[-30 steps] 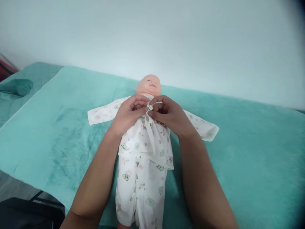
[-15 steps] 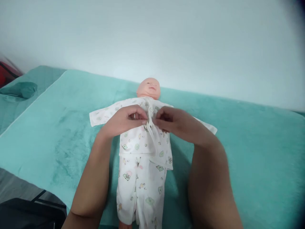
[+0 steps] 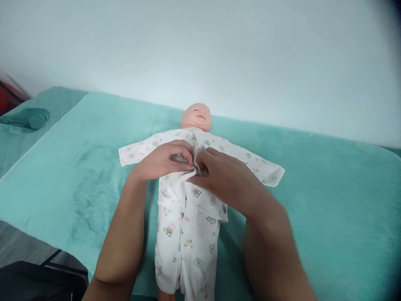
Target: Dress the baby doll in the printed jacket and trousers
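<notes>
A baby doll (image 3: 196, 117) lies face up, wearing a white printed jacket (image 3: 175, 192) and matching trousers (image 3: 171, 246). Both sleeves spread out to the sides. At the chest, my left hand (image 3: 167, 161) pinches the jacket's front edge between thumb and fingertips. My right hand (image 3: 219, 173) is closed on the same front edge, just beside the left fingertips. A round fastener (image 3: 199, 146) shows higher up, near the collar. Whatever lies between my fingertips is mostly hidden by them.
Under the doll is a teal plush cover (image 3: 103, 175), spread over a padded table with a face hole (image 3: 26, 118) at the left. A white wall (image 3: 200, 50) rises behind. At lower left stands a black object (image 3: 40, 280); something red (image 3: 8, 98) is at the far left edge.
My right hand has come lower and inward to the jacket's front edge, pulling the cloth toward the left. More of the sleeve at the right now shows. The left hand has barely shifted.
</notes>
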The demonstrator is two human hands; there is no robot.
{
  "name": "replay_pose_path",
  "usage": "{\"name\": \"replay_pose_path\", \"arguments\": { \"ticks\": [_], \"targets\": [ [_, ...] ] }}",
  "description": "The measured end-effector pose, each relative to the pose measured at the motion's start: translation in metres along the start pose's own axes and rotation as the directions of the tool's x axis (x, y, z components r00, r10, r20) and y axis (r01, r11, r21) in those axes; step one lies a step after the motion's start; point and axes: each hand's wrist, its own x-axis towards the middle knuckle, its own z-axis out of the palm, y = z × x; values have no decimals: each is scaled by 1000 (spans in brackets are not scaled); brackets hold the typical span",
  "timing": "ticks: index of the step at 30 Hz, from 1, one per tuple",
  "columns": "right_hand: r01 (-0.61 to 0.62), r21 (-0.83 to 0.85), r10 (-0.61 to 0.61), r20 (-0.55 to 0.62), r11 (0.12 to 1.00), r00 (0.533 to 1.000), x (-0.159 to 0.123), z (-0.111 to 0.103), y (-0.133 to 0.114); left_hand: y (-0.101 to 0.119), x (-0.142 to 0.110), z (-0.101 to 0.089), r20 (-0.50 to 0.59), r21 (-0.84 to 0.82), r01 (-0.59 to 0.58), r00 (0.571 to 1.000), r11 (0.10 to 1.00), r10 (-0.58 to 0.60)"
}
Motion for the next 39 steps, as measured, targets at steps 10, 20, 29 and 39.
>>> {"name": "replay_pose_path", "arguments": {
  "ticks": [10,20,29,39],
  "targets": [
    [22,-136,-21,7,990,1000,-6,1,0,5,-1,-2,22,32,23,999,999,-24],
    [-74,-300,86,25,951,996,-10,4,-19,5,-1,2,38,7,5,999,1000,-5],
    [-221,-254,240,48,942,970,-12,4,-21,4,2,6,-6,27,-10,1000,1000,11],
    [-117,335,135,-32,935,990,-24,-1,18,10,3,12,-2,131,-72,997,989,73]
  ]
}}
